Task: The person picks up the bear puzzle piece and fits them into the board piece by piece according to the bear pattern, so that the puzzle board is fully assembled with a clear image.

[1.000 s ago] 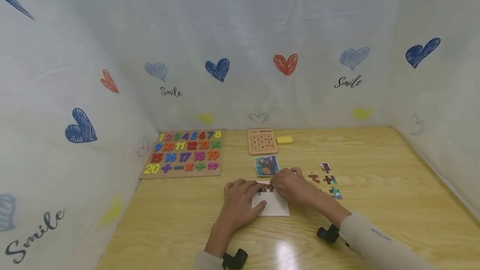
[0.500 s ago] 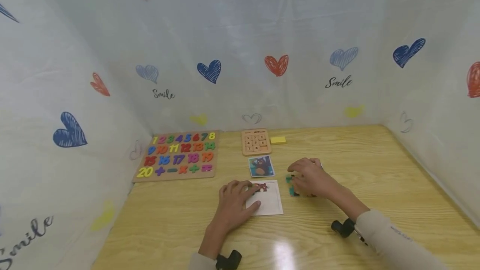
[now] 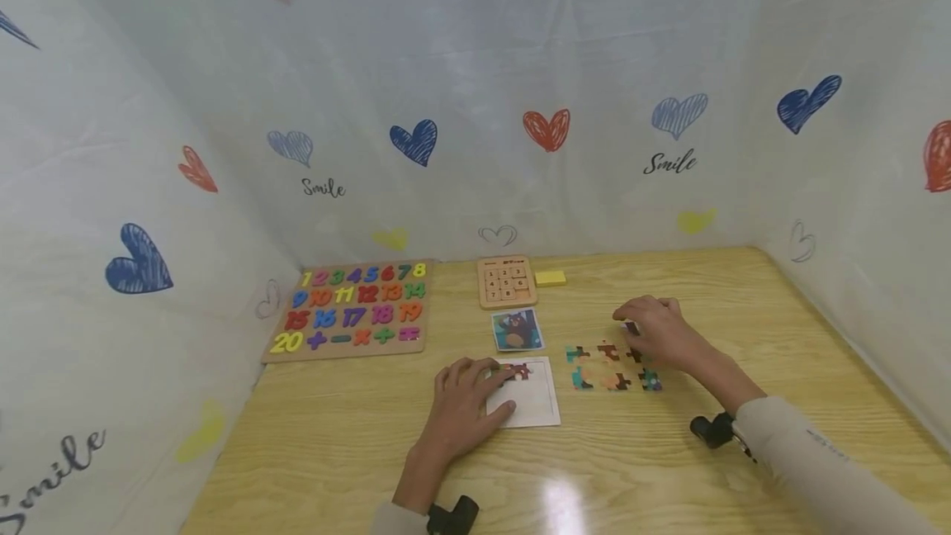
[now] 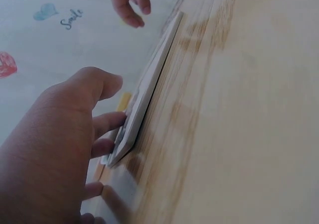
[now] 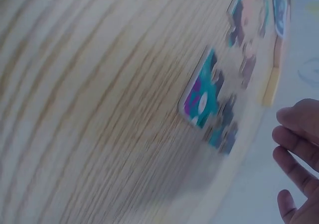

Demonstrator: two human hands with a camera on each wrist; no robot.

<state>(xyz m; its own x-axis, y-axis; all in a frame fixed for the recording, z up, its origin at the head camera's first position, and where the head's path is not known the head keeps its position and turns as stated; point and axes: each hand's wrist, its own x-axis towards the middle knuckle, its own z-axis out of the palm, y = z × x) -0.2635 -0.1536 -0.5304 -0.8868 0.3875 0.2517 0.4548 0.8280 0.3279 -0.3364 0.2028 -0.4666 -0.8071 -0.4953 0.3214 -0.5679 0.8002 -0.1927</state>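
In the head view, the left hand (image 3: 464, 400) lies with relaxed, spread fingers on the left part of the tray (image 3: 535, 404), at lower centre, its fingertips at the joined pieces (image 3: 521, 371) along the tray's upper edge. The loose pieces (image 3: 608, 351) lie on the desk (image 3: 750, 312), right of centre. The right hand (image 3: 660, 332) is over their upper right end, fingers loosely bent, with a dark piece (image 3: 631, 327) partly hidden beneath. The card (image 3: 518, 330), slide puzzle (image 3: 507, 304) and yellow block (image 3: 551, 278) sit above the tray in the frame, with the number board (image 3: 394, 346) to the left. Half a second ago the right hand covered most of the loose pieces; it has since shifted up and right, uncovering them, while the left hand has stayed put. The left wrist view adds the tray's thick edge, the left thumb raised clear of it and fingertips touching its far side; the right hand hangs at the top, nothing visible in its fingers. The right wrist view shows what the head view hides, the underside of the right hand at the right edge, fingers slightly curled and seemingly holding nothing, apart from the teal-and-purple corner piece (image 5: 202, 98) near the centre.
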